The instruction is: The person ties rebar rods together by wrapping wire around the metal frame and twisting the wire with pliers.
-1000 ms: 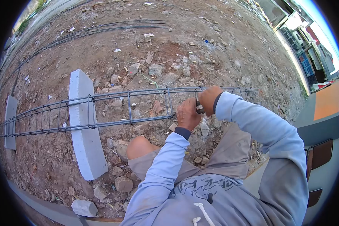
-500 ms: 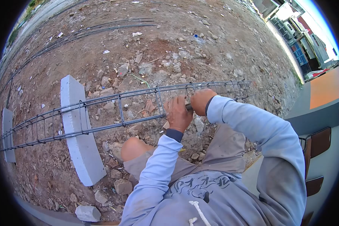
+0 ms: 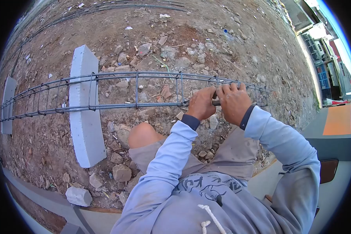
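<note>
A long rebar cage (image 3: 136, 91) of ribbed bars and square stirrups runs across the view in front of me. My left hand (image 3: 201, 103) is closed around a dark metal tool (image 3: 216, 103) at the lower bar. A dark tip of it shows just left of the fingers; its jaws, if any, are hidden. My right hand (image 3: 234, 103) is curled at the other end of that tool, close beside the left, with its fingers over the cage's right part. What lies beneath those fingers cannot be seen.
The cage rests on a pale block (image 3: 85, 128) and a second block (image 3: 7, 105) at far left. Rubble and stones (image 3: 121, 172) cover the dirt. Loose rebar (image 3: 101, 7) lies at the back. A concrete lump (image 3: 78, 196) sits lower left, a brown chair (image 3: 328, 171) at right.
The view has shifted, so the cage sits higher. My right hand has gone from raised above the tool to level with my left, its fingers now over the cage.
</note>
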Demonstrator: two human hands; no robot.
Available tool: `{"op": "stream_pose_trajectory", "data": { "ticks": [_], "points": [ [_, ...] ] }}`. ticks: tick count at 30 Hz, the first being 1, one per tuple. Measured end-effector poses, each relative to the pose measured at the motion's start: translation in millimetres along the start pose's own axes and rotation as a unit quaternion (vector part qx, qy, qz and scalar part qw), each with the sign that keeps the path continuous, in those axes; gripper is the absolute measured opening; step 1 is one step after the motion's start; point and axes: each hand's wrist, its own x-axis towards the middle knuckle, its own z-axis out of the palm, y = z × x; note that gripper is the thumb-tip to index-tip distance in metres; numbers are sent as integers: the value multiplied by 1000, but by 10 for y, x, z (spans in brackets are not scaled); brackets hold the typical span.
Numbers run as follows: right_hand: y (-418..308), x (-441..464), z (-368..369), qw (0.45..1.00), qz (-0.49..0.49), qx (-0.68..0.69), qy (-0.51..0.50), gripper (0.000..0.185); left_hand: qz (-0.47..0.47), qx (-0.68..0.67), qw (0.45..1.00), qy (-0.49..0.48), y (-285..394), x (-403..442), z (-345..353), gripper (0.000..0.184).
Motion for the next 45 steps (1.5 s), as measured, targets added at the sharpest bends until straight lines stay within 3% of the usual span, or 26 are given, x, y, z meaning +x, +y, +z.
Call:
{"op": "stream_pose_trajectory", "data": {
  "ticks": [2, 4, 6, 7, 9, 10, 11, 14, 15, 17, 18, 19, 21, 23, 25, 26, 27, 28, 30, 31, 34, 39, 41, 44, 45],
  "points": [
    [-12, -56, 35, 998, -7, -41, 53, 30, -26, -29, 998, -54, 11, 32, -81, 23],
    [-3, -9, 71, 999, 5, -24, 29, 25, -23, -63, 995, -80, 8, 40, -133, 20],
    [71, 60, 249, 1000, 29, 8, 1, 27, -15, 4, 994, -105, -56, 33, -86, 29],
    [151, 124, 242, 994, 27, 88, -56, 25, -11, 35, 992, -120, -54, 19, -60, 33],
    [290, 269, 54, 919, 99, 250, -288, 27, 40, 62, 997, 5, 3, -108, -3, 43],
    [343, 356, -23, 850, 130, 323, -395, 30, 65, 77, 993, 68, 64, -192, -12, 48],
    [476, 424, 175, 767, 157, 397, -480, 42, 63, 100, 991, 61, 137, -255, -29, 59],
    [485, 376, 212, 697, 161, 466, -520, 43, 41, 104, 992, 60, 104, -385, 161, 55],
    [463, 331, 281, 712, 148, 457, -512, 49, 58, 101, 991, 58, 11, -379, 231, 51],
    [429, 213, 523, 888, 40, 322, -325, 51, 64, 95, 993, 36, 8, -348, 214, 44],
    [395, 124, 601, 945, -12, 243, -218, 52, 69, 92, 993, 23, 1, -325, 204, 40],
    [220, 30, 191, 954, 28, 217, -205, 50, 76, 87, 993, 9, -28, -284, 199, 38],
    [28, -142, 396, 993, 23, 107, -49, 39, 86, 76, 993, -17, -91, -208, 177, 32],
    [-86, -222, 565, 996, 23, 29, 86, 32, 73, 39, 992, -95, -112, -152, 92, 30],
    [-114, -229, 585, 991, 59, 122, -22, 29, 23, 49, 980, -192, -56, -141, -5, 36],
    [-127, -214, 593, 980, 73, 169, -77, 27, 32, 64, 983, -168, -65, -194, -16, 42],
    [-70, -164, 615, 949, 38, 256, -178, 26, 39, 79, 985, -147, -68, -283, -25, 47],
    [1, -125, 672, 864, 70, 403, -292, 28, 49, 96, 986, -127, -36, -349, -77, 53],
    [104, -82, 786, 588, 126, 643, -474, 33, 47, 109, 980, -162, 139, -423, -316, 64],
    [34, -151, 777, 524, 144, 690, -478, 38, 43, 114, 976, -179, 209, -463, -408, 69],
    [-265, -373, 951, 418, 152, 796, -411, 39, 78, 138, 974, -162, 128, -537, -409, 72],
    [-591, -628, 773, 343, 246, 867, -266, 32, 35, 4, 998, -54, 96, -436, -625, 64],
    [-692, -619, 805, 368, 272, 868, -191, 28, -9, -61, 996, 60, -45, -297, -656, 49],
    [-754, -439, 728, 423, 284, 853, -117, 22, -209, -163, 964, -15, -167, -159, -659, 39],
    [-756, -356, 693, 450, 279, 842, -104, 22, -195, -148, 969, -13, -114, -141, -635, 34]
  ]
}}
